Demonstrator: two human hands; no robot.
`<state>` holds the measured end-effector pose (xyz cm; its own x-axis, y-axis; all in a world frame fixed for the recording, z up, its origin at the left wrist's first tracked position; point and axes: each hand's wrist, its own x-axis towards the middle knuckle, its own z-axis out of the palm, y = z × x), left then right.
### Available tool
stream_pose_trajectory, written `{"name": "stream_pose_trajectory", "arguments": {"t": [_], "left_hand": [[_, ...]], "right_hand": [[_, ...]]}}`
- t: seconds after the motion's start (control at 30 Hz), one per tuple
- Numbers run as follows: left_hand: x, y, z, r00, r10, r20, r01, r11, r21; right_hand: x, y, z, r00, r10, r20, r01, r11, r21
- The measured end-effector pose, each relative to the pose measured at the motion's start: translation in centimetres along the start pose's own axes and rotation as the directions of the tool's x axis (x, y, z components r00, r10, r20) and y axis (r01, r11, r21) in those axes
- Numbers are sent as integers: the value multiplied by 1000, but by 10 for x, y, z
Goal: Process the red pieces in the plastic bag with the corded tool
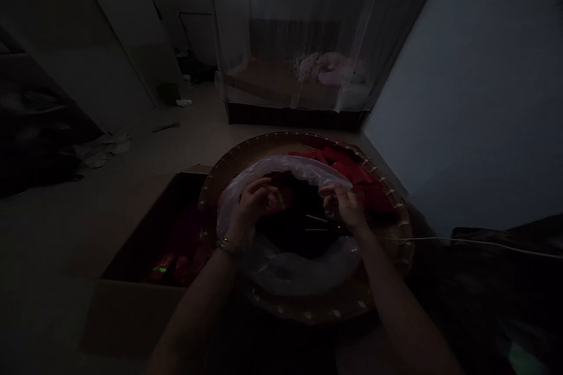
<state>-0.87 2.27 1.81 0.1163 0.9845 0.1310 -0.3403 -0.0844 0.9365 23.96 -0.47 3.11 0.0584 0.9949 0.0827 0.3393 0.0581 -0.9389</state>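
Note:
The light is very dim. A round woven basket tray (212,181) holds a clear plastic bag (299,275) whose rim is spread in a ring. Inside the ring is a dark area with thin bright lines and a small red light; what it is I cannot make out. My left hand (255,205) is over the ring's left side, its fingers curled at a red packet (285,199) with a green shiny strip. At the ring's right side, my right hand (345,204) has its fingers pinched together; anything between them is too dark to tell. Red packets (347,167) lie along the tray's far right.
An open cardboard box (132,299) with red shiny packages (176,269) stands left of the tray. A white cable (461,240) runs in from the right. Beyond are a netted bed (281,91) and a pale wall (475,88). Cloths (103,149) lie on the floor at left.

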Motion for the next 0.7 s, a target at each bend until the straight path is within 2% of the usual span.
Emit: {"name": "stream_pose_trajectory", "arguments": {"t": [0.03, 0.07, 0.13, 0.17, 0.23, 0.27, 0.33, 0.43, 0.53, 0.63, 0.7], "left_hand": [[2, -3, 1, 999, 22, -31, -15, 979, 205], [3, -6, 3, 998, 62, -24, -46, 905, 424], [3, -10, 7, 989, 141, 53, -131, 627, 768], [1, -12, 9, 983, 151, 109, -168, 464, 870], [-4, -12, 11, 976, 127, 178, -200, 185, 962], [-6, -12, 12, 977, 108, 182, -192, 83, 978], [-11, -11, 14, 985, 78, 154, -150, -54, 987], [-15, -9, 16, 992, 59, 109, -99, -143, 985], [-15, -8, 15, 996, 52, 76, -68, -145, 987], [-12, -7, 13, 996, 62, 57, -53, -69, 996], [-8, -6, 11, 996, 85, 42, -50, 87, 995]], "right_hand": [[0, -1, 1, 1000, 24, 19, -24, 999, 30], [-1, -2, 2, 998, 41, 43, -43, 998, 46], [-1, -1, 4, 993, 54, 103, -57, 998, 33], [-2, -1, 5, 990, 55, 130, -57, 998, 14], [-2, 1, 7, 983, 54, 178, -49, 998, -33], [-3, 1, 8, 979, 52, 198, -41, 997, -60], [-4, 1, 10, 972, 47, 230, -23, 994, -108], [-6, -3, 12, 966, 33, 255, 7, 988, -154], [-8, -9, 13, 965, 26, 261, 24, 982, -185], [-8, -12, 12, 963, 7, 270, 52, 976, -212], [-7, -11, 11, 965, -11, 260, 73, 971, -228]]}}
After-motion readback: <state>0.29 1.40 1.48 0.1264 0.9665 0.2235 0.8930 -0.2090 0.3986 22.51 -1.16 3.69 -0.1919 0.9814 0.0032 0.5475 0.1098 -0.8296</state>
